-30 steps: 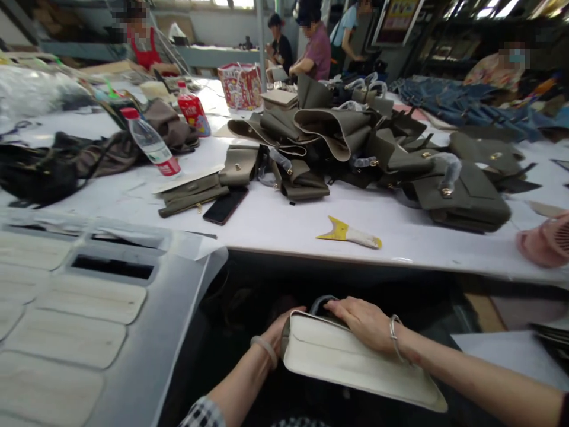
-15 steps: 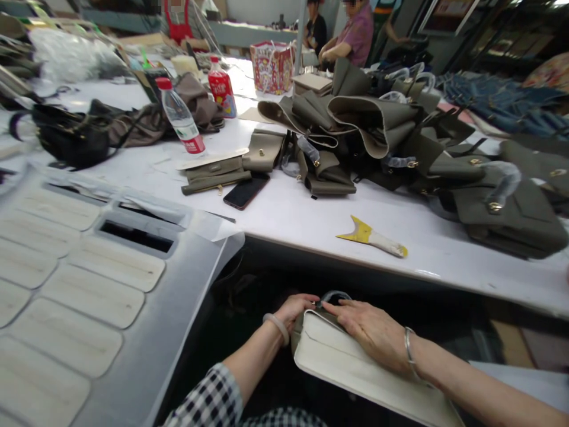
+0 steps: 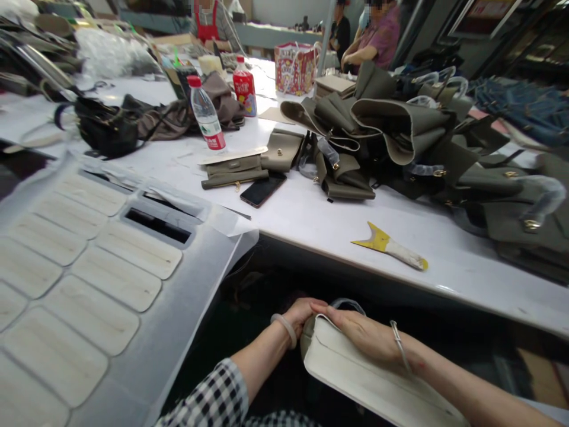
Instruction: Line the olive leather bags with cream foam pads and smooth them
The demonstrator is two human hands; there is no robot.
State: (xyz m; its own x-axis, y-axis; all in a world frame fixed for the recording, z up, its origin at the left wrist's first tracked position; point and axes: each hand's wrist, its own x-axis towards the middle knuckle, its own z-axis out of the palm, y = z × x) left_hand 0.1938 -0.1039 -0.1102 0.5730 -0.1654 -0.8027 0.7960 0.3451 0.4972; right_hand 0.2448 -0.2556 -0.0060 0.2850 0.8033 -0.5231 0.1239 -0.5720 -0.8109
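Note:
A handbag (image 3: 351,359) lies low in front of me, below the table's edge. Its off-white side faces up, and a strip of olive-grey shows at its left end. My left hand (image 3: 304,312) grips that end, the fingers partly hidden behind it. Over the bag's far upper edge lies my right hand (image 3: 364,335), its thumb reaching to my left hand and its other fingers curled out of sight. The two hands touch at the bag's corner. Just beyond them rises a handle (image 3: 349,304) wrapped in clear film.
On the white table (image 3: 306,222) lie a yellow-and-white forked tool (image 3: 391,245), a phone (image 3: 263,190), a water bottle (image 3: 207,115) and a heap of olive-grey bags (image 3: 391,127). A grey board (image 3: 178,320) with off-white panels fills the left. Several people work at the back.
My right hand has drawn its outspread fingers in over the bag's far edge, and its thumb now meets my left hand. The view has swung slightly left.

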